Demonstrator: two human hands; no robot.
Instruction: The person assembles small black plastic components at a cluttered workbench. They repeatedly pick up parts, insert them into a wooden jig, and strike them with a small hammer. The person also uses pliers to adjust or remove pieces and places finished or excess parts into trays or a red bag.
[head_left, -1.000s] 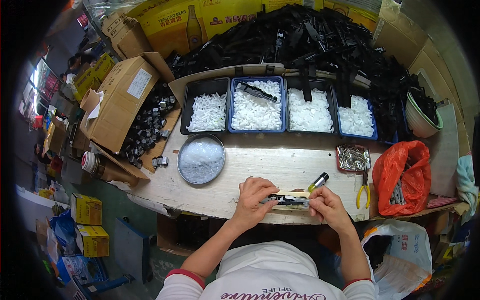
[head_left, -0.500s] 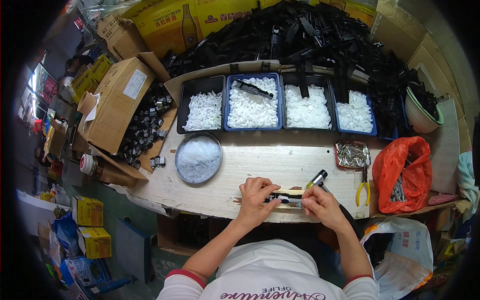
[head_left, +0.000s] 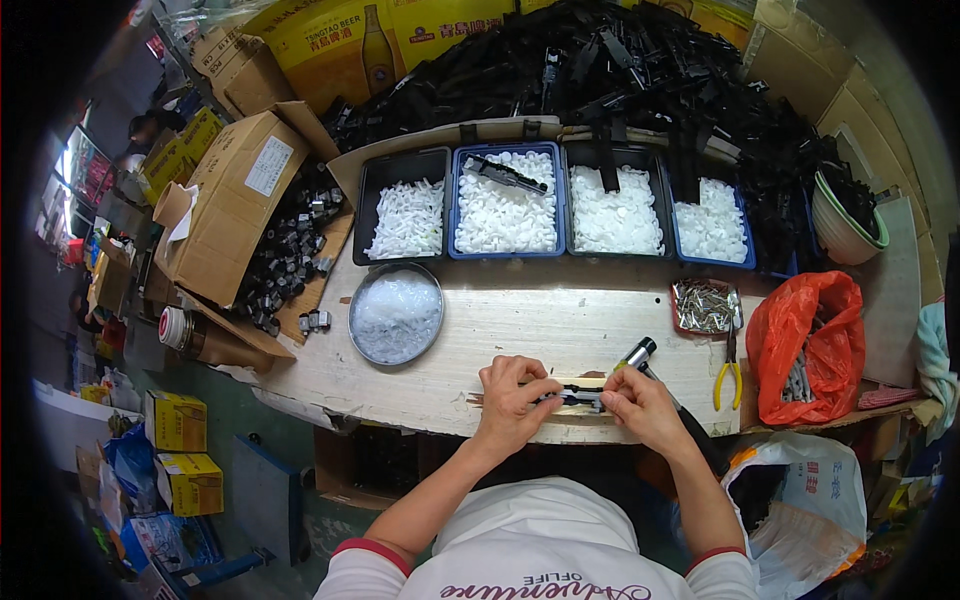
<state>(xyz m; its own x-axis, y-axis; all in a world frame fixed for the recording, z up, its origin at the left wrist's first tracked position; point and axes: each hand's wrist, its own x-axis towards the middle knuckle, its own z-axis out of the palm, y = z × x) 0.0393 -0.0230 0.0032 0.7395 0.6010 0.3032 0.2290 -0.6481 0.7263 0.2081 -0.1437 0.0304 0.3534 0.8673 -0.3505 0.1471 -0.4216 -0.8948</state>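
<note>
Low in the middle of the frame, the left hand and right hand meet over a small black part lying at the near edge of the wooden counter. The left hand's fingers pinch the part's left end; the right hand's fingers press together on its right end. A black-handled tool pokes up just above the right hand. Left of centre a round metal dish holds clear bits. Across the upper middle, four trays hold white plastic pieces, with a heap of black parts behind. At right lie yellow-handled pliers beside an orange bag.
</note>
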